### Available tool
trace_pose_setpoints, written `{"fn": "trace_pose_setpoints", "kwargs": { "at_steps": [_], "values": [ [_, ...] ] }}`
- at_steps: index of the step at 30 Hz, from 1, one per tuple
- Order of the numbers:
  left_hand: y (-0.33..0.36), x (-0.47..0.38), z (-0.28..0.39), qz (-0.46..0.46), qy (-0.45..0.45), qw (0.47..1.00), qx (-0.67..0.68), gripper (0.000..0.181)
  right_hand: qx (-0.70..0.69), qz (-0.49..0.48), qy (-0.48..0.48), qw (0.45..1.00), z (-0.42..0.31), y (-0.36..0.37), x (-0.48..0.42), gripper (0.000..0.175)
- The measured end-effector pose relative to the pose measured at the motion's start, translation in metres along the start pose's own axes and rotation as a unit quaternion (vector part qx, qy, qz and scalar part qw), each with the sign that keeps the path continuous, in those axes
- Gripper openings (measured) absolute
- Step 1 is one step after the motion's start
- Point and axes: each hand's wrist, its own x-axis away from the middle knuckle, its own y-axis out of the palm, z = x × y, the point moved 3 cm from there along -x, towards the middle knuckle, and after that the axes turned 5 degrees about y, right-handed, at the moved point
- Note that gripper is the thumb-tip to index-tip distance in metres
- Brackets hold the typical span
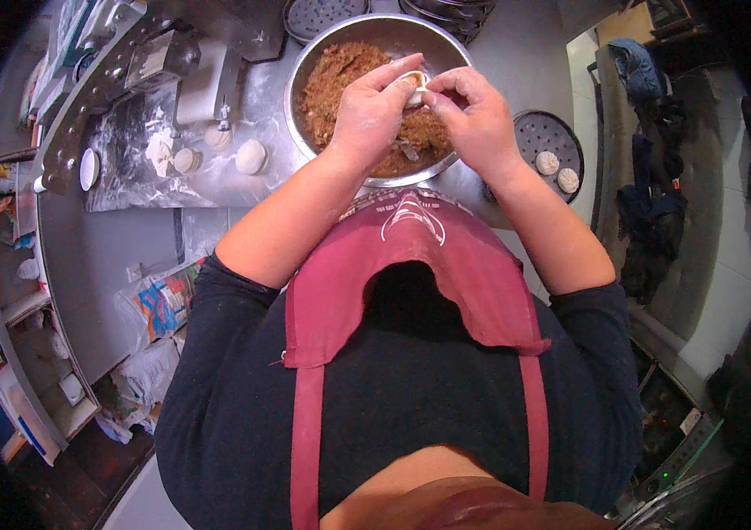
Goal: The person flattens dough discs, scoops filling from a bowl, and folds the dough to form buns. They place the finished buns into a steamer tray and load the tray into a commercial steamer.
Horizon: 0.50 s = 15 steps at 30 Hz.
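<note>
Over a wide steel bowl [292,112] of brown minced filling [329,79], my two hands hold a small dough wrapper [414,98] with some filling showing inside. My left hand [372,106] cups it, the thumb lying by the filling. At the wrapper's edge, the thumb and forefinger of my right hand [475,112] pinch the dough. A partly hidden utensil [407,150] rests in the filling below my hands. Two pleated buns [557,170] sit on a round perforated steamer tray [551,136] to the right of the bowl.
On the floured steel worktop [216,182] at left lie a stack of round wrappers [251,157], more dough rounds [186,160] and a dough scrap [160,151]. A dough-rolling machine [200,79] stands behind them. Further steamer trays [326,16] are at the back.
</note>
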Motion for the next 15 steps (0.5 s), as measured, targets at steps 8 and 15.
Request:
{"fn": "trace_pose_setpoints", "kwargs": {
  "at_steps": [8, 15],
  "values": [
    [-0.003, -0.003, 0.008, -0.070, -0.012, 0.996, -0.058, 0.033, -0.105, -0.061, 0.095, 0.988, 0.001, -0.004, -0.010, 0.016],
    [-0.001, -0.008, 0.019, -0.097, -0.152, 0.981, 0.072, 0.037, -0.065, -0.068, 0.060, 0.994, 0.004, -0.004, -0.007, 0.017]
  ]
}}
